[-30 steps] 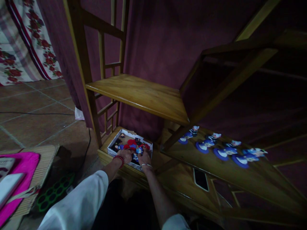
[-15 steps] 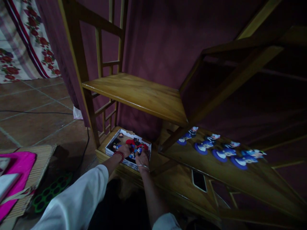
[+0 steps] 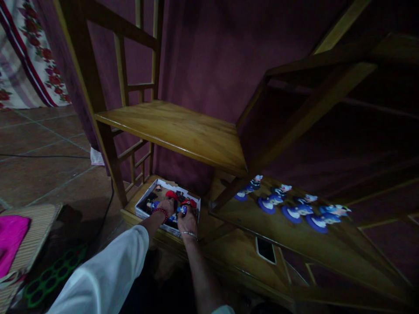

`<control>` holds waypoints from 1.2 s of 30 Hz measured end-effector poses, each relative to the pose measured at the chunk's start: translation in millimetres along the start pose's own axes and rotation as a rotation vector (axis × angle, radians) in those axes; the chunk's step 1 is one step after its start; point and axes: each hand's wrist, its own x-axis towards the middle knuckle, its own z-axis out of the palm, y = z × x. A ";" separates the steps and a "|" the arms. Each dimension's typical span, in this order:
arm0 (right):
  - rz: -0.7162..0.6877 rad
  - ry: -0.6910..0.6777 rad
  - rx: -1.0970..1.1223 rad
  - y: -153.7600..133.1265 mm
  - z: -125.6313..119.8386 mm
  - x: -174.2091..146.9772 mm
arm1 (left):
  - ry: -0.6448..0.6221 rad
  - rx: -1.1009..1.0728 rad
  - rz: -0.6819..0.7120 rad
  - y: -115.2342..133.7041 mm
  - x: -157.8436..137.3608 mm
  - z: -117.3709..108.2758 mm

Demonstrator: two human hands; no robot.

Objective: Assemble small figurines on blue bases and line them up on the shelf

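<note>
Red, blue and black are shown by the figures (image 3: 171, 195) inside the white-sided box (image 3: 141, 212). The draped cloth (image 3: 49, 65) is printed with red flowers on white.

Wooden shelf unit, yellow-brown, with an upper board (image 3: 176, 131) and a lattice side frame (image 3: 120, 69) at left. Maroon drape (image 3: 203, 65) behind it. White cloth with red flowers (image 3: 46, 52) hangs far left, top corner. Brown tiled floor (image 3: 62, 131) below, pale grout lines; black cable (image 3: 42, 156) runs across it. Small whitish item (image 3: 96, 157) at the maroon drape's foot, too blurry to identify. Lower left: ribbed tan mat (image 3: 39, 231), bright pink cloth (image 3: 12, 240) on it, pale strap (image 3: 13, 278) near the cloth. Green rack with round holes (image 3: 54, 274) beside the mat. Dark-screened phone (image 3: 266, 250), white border, on a low board at right.
</note>
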 end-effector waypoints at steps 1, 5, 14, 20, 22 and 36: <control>0.000 0.000 0.003 0.1 -0.1 -0.1 | 0.018 -0.005 -0.024 1.2 0.9 0.7; 0.006 0.013 0.015 1.7 1.8 0.9 | 0.084 -0.037 -0.109 6.1 3.7 2.5; 0.008 0.013 0.028 1.5 1.8 1.2 | 0.152 -0.139 -0.177 1.9 11.1 5.1; 0.026 -0.008 0.031 -0.1 0.2 0.0 | 0.171 -0.190 -0.202 -3.1 14.3 8.7; 0.008 0.010 0.030 -0.1 0.2 -0.1 | 0.182 -0.201 -0.203 -3.2 15.0 9.6; -0.033 0.065 0.056 -1.4 0.1 -2.9 | 0.219 -0.236 -0.142 -10.3 20.3 14.0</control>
